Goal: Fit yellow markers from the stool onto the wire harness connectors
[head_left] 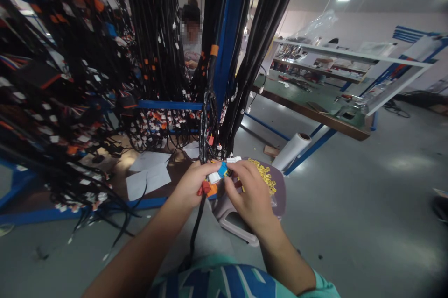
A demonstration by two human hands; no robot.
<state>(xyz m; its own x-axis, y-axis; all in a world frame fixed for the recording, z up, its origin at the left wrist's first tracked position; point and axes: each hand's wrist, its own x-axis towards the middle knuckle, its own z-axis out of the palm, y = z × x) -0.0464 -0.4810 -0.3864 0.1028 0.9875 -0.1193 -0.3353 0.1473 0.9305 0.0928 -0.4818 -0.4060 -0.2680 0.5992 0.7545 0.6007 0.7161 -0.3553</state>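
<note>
My left hand (pixel 192 183) is closed around a group of connectors at the end of a black cable bundle (pixel 203 134). Among them are a blue connector (pixel 223 169), a white connector (pixel 214 177), a red one (pixel 204 188) and an orange one (pixel 212 189). The fingers of my right hand (pixel 250 190) are bent against the right side of the blue connector, pinching at it; anything small between the fingertips is hidden. Small yellow parts (pixel 268 179) lie on a purple-grey stool (pixel 280 190) just beyond my right hand.
Black cable bundles (pixel 152 31) hang on a blue frame (pixel 226 46) ahead and left. White papers (pixel 149 181) lie on the frame's low shelf. At the right stand a green-topped workbench (pixel 297 97) and a white roll (pixel 292 151). Another person (pixel 192 48) is behind the cables.
</note>
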